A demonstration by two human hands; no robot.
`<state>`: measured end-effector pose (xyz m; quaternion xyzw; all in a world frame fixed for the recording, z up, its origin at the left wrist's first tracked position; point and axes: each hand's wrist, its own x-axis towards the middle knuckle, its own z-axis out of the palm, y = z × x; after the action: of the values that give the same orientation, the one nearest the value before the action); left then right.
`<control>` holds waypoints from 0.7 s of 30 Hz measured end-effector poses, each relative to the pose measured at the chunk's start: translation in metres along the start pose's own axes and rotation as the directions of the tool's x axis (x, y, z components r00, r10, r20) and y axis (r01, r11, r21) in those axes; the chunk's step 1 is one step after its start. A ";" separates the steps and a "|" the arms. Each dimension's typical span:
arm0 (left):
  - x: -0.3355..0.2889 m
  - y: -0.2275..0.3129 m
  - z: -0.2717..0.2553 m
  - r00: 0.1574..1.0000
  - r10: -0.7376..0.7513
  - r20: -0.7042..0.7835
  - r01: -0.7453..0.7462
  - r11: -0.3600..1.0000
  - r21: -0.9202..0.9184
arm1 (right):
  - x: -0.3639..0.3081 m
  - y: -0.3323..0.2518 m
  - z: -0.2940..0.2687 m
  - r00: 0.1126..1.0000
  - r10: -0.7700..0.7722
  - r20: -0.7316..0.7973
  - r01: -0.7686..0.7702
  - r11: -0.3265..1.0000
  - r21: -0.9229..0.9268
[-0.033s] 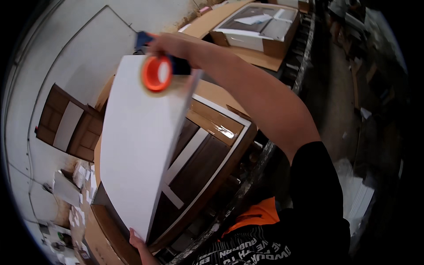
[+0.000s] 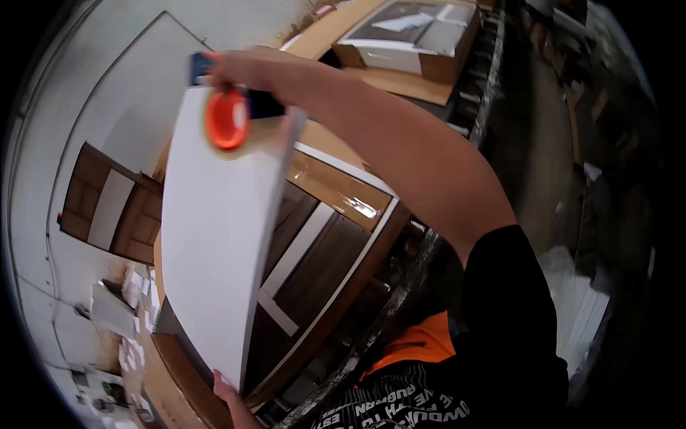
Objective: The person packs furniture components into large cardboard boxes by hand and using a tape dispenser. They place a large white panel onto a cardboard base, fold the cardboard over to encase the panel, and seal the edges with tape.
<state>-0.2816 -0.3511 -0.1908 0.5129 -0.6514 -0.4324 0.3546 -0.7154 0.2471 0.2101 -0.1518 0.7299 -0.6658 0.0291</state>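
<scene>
A long white panel (image 2: 207, 236) stands tilted over an open cardboard box (image 2: 179, 379). At its lower end my left hand (image 2: 225, 388) is closed on the edge, with some fingers hidden behind the board. My right hand (image 2: 239, 71) is up at the panel's far end, wrapped round a tape dispenser (image 2: 202, 69) with a blue body. Its tape roll (image 2: 227, 121) has a bright orange core and looks smeared by motion. Inside the box, beside the panel, lie dark brown boards (image 2: 314, 257) and white strips (image 2: 300, 243).
Further off, another open carton (image 2: 436, 68) holds white-framed parts on the same roller conveyor (image 2: 479, 107). A brown and white panel piece (image 2: 107, 204) leans at the left wall. Clear plastic sheeting (image 2: 572, 307) lies at the right. A person (image 2: 539, 28) stands at the far right.
My right hand and the tape dispenser have shifted left. The panel's upper end has swung left with them, while my left hand stays at its lower end.
</scene>
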 end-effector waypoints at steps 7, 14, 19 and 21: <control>-0.042 0.057 0.029 0.980 -0.157 0.121 0.141 0.982 0.125 | 0.065 0.004 0.000 0.968 -0.109 0.226 0.163 0.958 -0.237; -0.051 0.075 0.011 0.943 -0.213 0.257 0.165 0.967 0.195 | 0.064 0.024 0.023 0.911 -0.114 0.396 0.196 0.965 -0.173; -0.065 0.076 0.014 0.969 -0.200 0.147 0.167 0.963 0.209 | 0.041 0.081 0.021 0.912 -0.041 0.409 0.096 0.989 -0.115; -0.059 0.069 0.013 0.981 -0.185 0.065 0.172 0.972 0.161 | 0.031 0.103 0.015 0.923 -0.012 0.384 0.048 0.995 -0.082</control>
<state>-0.3054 -0.2841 -0.1333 0.5778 -0.6477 -0.4308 0.2473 -0.7601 0.2315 0.1126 -0.2912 0.7369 -0.5903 0.1541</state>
